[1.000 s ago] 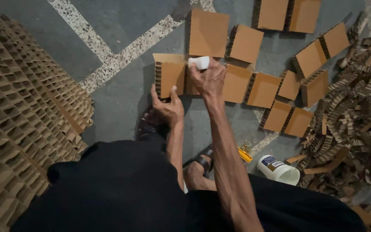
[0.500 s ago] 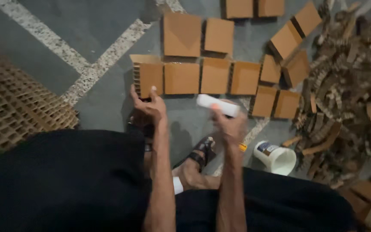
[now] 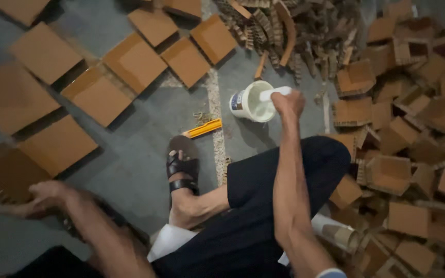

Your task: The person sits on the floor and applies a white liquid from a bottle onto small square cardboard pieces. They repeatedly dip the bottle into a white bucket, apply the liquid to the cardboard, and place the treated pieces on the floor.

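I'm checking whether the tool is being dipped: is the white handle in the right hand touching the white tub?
Cannot tell. In the head view the right hand holds the white handle over the white tub mouth, but overlap hides any contact or gap.

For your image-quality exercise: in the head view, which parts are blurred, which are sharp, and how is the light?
Head view: the left hand and the cardboard squares beside it are smeared by motion; the right hand, white tub and sandal are fairly sharp; light is dim and even, shadows soft, no glare.
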